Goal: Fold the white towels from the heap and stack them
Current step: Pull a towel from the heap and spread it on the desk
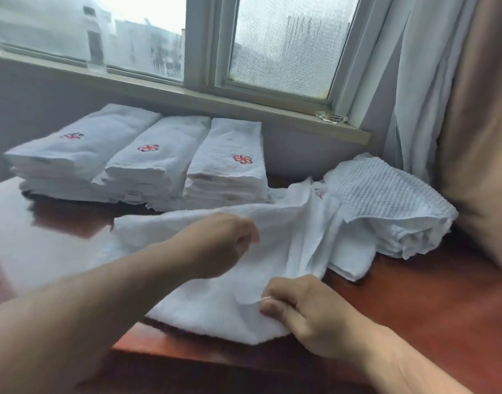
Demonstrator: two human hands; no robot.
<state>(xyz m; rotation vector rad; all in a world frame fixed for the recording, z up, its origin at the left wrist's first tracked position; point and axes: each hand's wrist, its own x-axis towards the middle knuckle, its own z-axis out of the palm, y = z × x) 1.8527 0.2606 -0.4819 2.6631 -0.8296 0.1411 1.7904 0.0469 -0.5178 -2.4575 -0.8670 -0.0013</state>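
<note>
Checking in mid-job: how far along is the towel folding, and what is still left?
Done: three folded stacks stand side by side below the window. In hand: one towel lies spread on the table, the right hand pinching its near edge, the left hand curled on its middle; no fold shows yet. Left: that towel, plus a crumpled heap at the right, seemingly only a few pieces.

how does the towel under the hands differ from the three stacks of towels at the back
The spread towel lies open and rumpled at the front of the table; the stacked towels are folded into narrow rectangles, piled neatly. The right hand pinches the spread towel's near edge; nothing touches the stacked towels. Both are white.
</note>
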